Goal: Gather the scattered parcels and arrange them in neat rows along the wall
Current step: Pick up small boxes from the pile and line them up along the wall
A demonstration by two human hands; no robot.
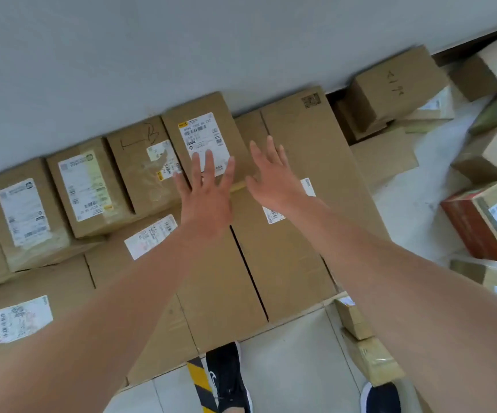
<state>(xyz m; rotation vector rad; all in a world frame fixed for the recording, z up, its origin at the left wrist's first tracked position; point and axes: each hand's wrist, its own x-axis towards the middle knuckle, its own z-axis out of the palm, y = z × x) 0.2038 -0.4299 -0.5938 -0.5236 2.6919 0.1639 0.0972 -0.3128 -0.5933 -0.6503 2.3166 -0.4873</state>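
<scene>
Brown cardboard parcels stand in a row against the grey wall (181, 55), with a second row of larger flat boxes in front. My left hand (207, 192) is spread with straight fingers over the near end of a labelled upright parcel (202, 126). My right hand (274, 177) is open beside it, fingers straight, above the long flat box (309, 150) to the right. Neither hand holds anything. Whether the fingertips touch the cardboard is unclear.
Scattered parcels lie at the right: a red-brown box (476, 231), a box with handwriting (396, 87), and small tape-wrapped parcels (372, 362) near my shoes (229, 380). A yellow-black floor stripe (199, 380) crosses the pale tiles.
</scene>
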